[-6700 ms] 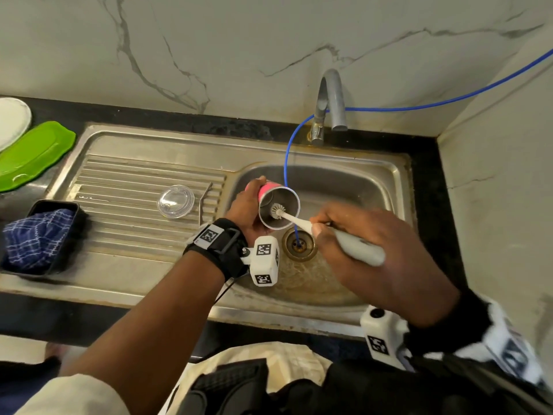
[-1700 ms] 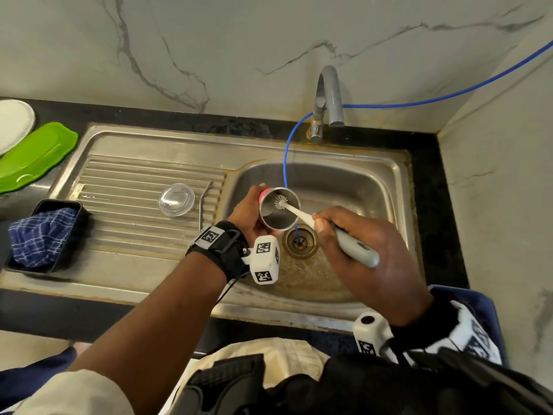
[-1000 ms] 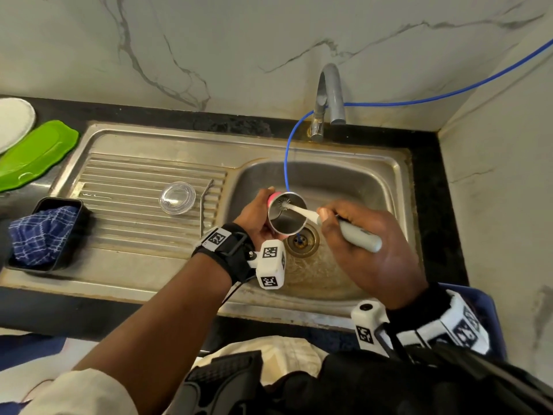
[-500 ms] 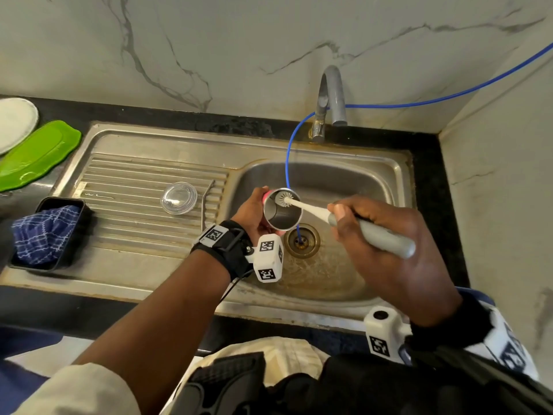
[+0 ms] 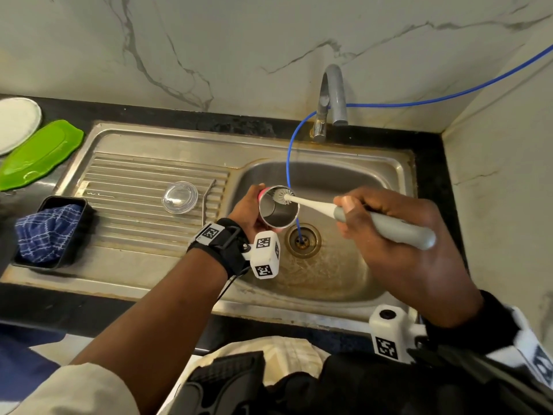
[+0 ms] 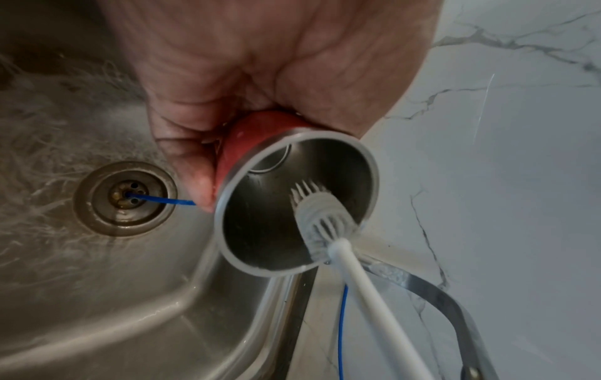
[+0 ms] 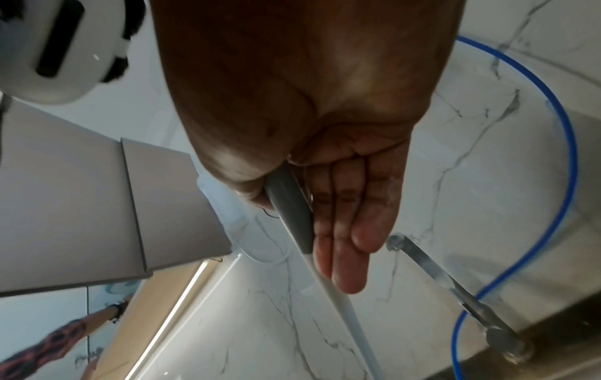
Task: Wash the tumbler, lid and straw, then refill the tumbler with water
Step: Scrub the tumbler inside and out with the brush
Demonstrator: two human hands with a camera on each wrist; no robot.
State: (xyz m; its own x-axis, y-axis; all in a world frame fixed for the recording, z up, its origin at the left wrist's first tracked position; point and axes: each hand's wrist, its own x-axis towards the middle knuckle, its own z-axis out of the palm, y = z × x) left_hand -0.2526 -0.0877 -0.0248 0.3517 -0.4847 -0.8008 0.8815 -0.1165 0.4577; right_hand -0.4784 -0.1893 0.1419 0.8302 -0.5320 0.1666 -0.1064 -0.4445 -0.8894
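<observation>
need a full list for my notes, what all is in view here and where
tumbler: 1, steel with pink outside, tilted over the basin, in the left hand
brush: 1, white stem and bristles, grey handle, head inside the tumbler mouth
lid: 1, clear, on the draining board
straw: 1, metal, bent tip, on the draining board right of the lid
sink: 1, steel, basin at right
drain: 1, brassy, basin floor
tap: 1, grey, behind the basin
blue tube: 1, runs from the wall down into the drain
green tray: 1, counter far left
white plate: 1, behind the green tray
black tub: 1, holds a blue checked cloth, left of the sink
hands: left hand grips the tumbler; right hand holds the brush handle
</observation>
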